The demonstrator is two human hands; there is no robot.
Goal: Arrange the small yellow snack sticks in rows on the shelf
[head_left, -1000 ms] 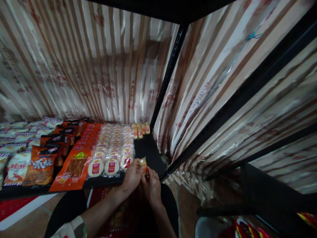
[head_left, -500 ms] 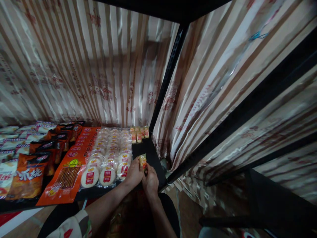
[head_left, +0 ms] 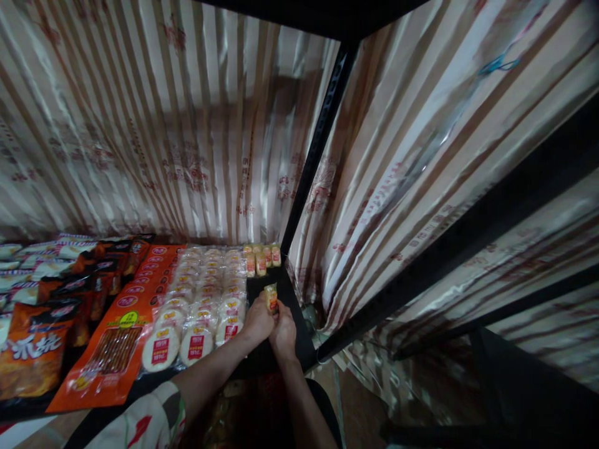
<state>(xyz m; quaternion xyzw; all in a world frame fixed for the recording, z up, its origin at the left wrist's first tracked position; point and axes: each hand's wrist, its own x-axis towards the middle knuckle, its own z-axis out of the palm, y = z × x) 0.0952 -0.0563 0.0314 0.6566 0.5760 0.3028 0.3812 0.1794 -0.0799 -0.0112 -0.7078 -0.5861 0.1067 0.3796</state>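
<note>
1. Holding a small yellow-wrapped packet [head_left: 271, 298] in front of the body, between the left hand [head_left: 258, 323] and the right hand [head_left: 284, 330], above the near part of a black shelf [head_left: 287, 288].
2. Judging by this hold, in the middle of handling a single packet, not yet letting go of it. Cannot tell whether clear of the shelf or just touching it from below.
3. Facing a bare strip of shelf just beyond the packet, with a cluster of similar small packets [head_left: 261, 263] at the back, by the foot of the black post [head_left: 322, 125], and with clear-wrapped round crackers [head_left: 196, 342] along the left.
4. For any setting-down near that cluster, would probably call for a forward reach along the bare strip, an upright packet, some care not to brush the crackers' wrappers, and a release by one hand before the other.
5. Holding the left forearm on a long slant from the lower left, out of a patterned sleeve [head_left: 154, 418], with the back of the hand turned upward.
6. Holding the right forearm more steeply, from the bottom edge up and leftward, right beside the left hand.
7. Gripping with narrowed fingers, closed on the packet from both sides, leaving its top exposed. Too dim for exact fingertip contacts.
</note>
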